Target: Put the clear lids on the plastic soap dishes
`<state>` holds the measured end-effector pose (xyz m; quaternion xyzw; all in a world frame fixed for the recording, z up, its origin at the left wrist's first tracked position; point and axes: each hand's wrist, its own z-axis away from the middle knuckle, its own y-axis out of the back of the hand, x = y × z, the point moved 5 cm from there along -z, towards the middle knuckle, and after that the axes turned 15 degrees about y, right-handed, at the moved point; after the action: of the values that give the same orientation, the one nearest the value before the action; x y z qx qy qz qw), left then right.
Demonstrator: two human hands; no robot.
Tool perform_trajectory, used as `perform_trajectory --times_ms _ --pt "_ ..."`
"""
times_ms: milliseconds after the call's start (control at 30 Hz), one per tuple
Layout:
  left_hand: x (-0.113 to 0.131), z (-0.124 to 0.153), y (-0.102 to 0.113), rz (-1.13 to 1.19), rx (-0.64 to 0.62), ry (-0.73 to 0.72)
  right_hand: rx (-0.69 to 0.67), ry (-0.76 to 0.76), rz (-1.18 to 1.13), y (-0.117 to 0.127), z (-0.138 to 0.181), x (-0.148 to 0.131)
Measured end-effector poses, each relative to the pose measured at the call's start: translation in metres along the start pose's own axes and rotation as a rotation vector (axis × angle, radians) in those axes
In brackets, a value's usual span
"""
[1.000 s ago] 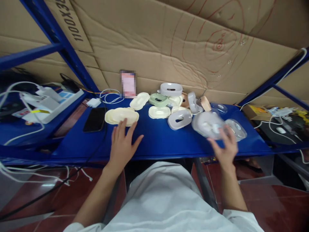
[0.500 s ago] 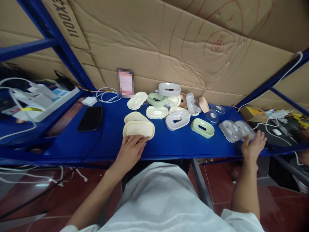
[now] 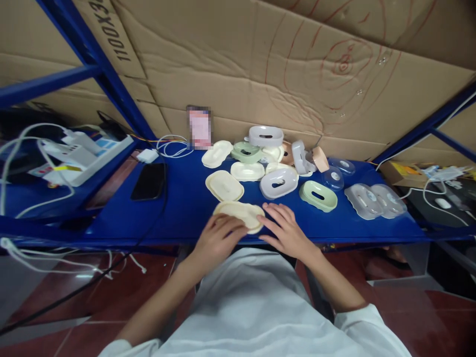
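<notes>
Left fingers [image 3: 226, 223] curled closed over the near-left rim of a cream dish [image 3: 241, 210], holding it just in from the near edge of the table [image 3: 186, 210]; right fingers [image 3: 278, 213] loosely spread, tips at its right end. Change: these came over from the clear lids [image 3: 362, 202] by the right edge, so both hands now attend one dish. Behind, a second cream dish [image 3: 224, 186] lies separate. Slotted holders [image 3: 266, 143] crowd toward the far edge.

The cardboard [image 3: 208, 64] reads "1100X3" [image 3: 110, 37] — then cuts off; red-ringed scrawl [image 3: 344, 63] unclear.
</notes>
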<state>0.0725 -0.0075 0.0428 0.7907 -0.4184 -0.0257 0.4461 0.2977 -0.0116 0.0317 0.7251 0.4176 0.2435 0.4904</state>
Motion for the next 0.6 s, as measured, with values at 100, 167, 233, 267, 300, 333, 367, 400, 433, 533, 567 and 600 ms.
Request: perform_trajectory --times_ms 100,167,233,267,300,333,367,400,433,533,567,600 --pt "0.024 0.005 -0.012 0.017 -0.088 -0.096 -0.017 0.056 -0.117 -0.004 0.002 -0.006" --pt "0.028 0.005 -0.012 0.031 -0.026 -0.09 0.059 0.02 -0.235 -0.001 0.011 -0.002" --pt "0.026 0.005 -0.008 0.005 0.095 -0.052 0.184 -0.152 -0.329 0.003 0.021 0.007" --pt "0.024 0.005 -0.007 -0.024 0.129 -0.034 0.245 -0.273 -0.357 0.004 0.027 0.012" --pt "0.021 0.005 -0.008 -0.058 0.125 -0.022 0.292 -0.391 -0.373 0.003 0.031 0.016" --pt "0.02 0.005 -0.012 -0.09 0.083 -0.02 0.318 -0.482 -0.382 0.002 0.034 0.019" --pt "0.019 0.004 -0.017 -0.113 0.019 -0.024 0.328 -0.534 -0.38 0.001 0.034 0.02" --pt "0.017 0.004 -0.022 -0.128 -0.052 -0.027 0.333 -0.545 -0.363 0.0 0.033 0.021" --pt "0.016 0.004 -0.027 -0.135 -0.114 -0.026 0.332 -0.528 -0.321 0.001 0.032 0.023" --pt "0.013 0.005 -0.035 -0.123 -0.203 -0.004 0.314 -0.481 -0.028 0.012 0.04 0.039" --pt "0.011 0.005 -0.035 -0.112 -0.21 0.008 0.299 -0.504 0.097 0.018 0.05 0.049" --pt "0.009 0.006 -0.034 -0.097 -0.212 0.016 0.274 -0.544 0.212 0.024 0.062 0.06"
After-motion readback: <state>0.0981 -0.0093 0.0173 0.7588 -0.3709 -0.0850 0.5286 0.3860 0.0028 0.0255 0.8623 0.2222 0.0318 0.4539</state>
